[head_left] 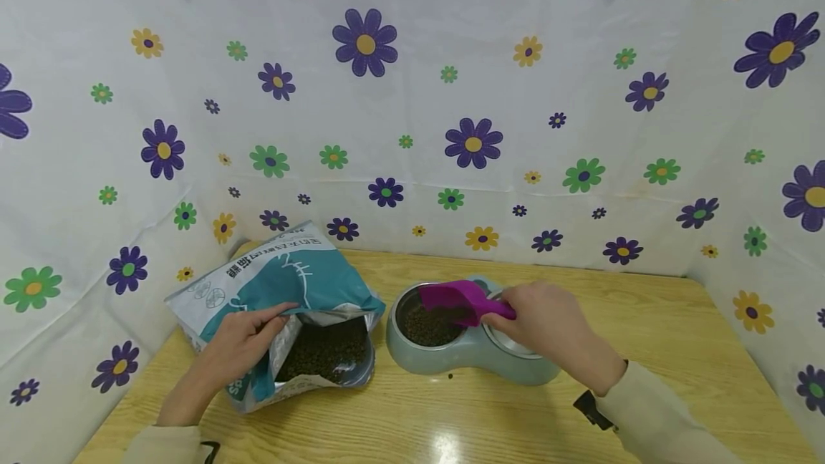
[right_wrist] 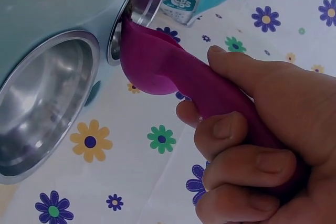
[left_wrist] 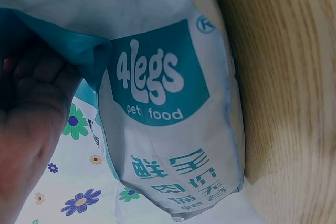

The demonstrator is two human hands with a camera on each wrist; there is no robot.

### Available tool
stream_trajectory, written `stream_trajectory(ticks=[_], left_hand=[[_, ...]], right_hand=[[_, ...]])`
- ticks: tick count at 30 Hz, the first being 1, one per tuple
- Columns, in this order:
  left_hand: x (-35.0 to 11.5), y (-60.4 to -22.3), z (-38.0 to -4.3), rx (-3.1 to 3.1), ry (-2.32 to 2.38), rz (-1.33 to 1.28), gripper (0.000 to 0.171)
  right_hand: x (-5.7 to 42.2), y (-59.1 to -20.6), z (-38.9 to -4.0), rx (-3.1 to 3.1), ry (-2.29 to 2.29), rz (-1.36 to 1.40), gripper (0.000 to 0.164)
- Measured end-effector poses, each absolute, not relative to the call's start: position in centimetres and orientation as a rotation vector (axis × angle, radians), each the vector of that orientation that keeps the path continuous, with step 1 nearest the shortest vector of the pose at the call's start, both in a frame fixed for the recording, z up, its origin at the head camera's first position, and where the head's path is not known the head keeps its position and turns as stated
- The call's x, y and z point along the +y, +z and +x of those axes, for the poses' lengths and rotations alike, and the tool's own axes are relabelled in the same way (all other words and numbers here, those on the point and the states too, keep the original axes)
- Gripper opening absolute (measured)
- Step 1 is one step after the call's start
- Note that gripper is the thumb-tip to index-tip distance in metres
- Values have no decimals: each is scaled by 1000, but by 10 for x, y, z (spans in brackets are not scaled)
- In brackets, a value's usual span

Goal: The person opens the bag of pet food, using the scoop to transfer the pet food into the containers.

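On the left of the head view lies a teal and white pet food bag (head_left: 322,271), its mouth open toward me and brown kibble (head_left: 322,353) inside. My left hand (head_left: 235,346) pinches the bag's opening at its upper edge and holds it up. With curled fingers my right hand (head_left: 551,324) grips the handle of a magenta scoop (head_left: 460,298). The scoop is tilted, its front over the left bowl of a pale green double pet feeder (head_left: 425,361). Kibble (head_left: 422,328) lies in that bowl. The right steel bowl (right_wrist: 47,103) shows a bare, shiny inside in the right wrist view.
A wooden table (head_left: 361,424) carries the bag and feeder side by side. One stray kibble piece (head_left: 450,376) lies in front of the feeder. A white cloth with flower prints (head_left: 412,106) hangs behind the table and along both sides.
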State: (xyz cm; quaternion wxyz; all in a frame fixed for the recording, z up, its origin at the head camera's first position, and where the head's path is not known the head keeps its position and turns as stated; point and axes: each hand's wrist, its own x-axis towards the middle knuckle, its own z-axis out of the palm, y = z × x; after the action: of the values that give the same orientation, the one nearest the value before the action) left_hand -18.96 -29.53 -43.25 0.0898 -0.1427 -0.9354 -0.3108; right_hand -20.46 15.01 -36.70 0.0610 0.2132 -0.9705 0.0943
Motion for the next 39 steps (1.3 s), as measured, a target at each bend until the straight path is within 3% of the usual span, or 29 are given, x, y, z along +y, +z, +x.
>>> stream_trajectory(ticks=[10, 20, 26, 31, 35, 39], left_hand=[[-295, -432, -190, -2802, -933, -412, 33], [-295, -433, -189, -2816, -946, -394, 33], [-295, -433, -189, -2821, -945, -386, 33], [-295, -432, -189, -2813, -938, -397, 33], [-295, -431, -189, -2811, -942, -398, 33], [-295, -431, -190, -2807, -947, -398, 33]], right_hand=[[149, -371, -196, -2744, 92, 720, 44], [164, -379, -188, -2780, 260, 596, 43], [181, -389, -187, -2937, 799, 398, 38], [193, -400, -189, -3018, 1659, 279, 50], [198, -407, -186, -2995, 2152, 452, 49], [192, -411, -182, -2961, 2310, 695, 39]])
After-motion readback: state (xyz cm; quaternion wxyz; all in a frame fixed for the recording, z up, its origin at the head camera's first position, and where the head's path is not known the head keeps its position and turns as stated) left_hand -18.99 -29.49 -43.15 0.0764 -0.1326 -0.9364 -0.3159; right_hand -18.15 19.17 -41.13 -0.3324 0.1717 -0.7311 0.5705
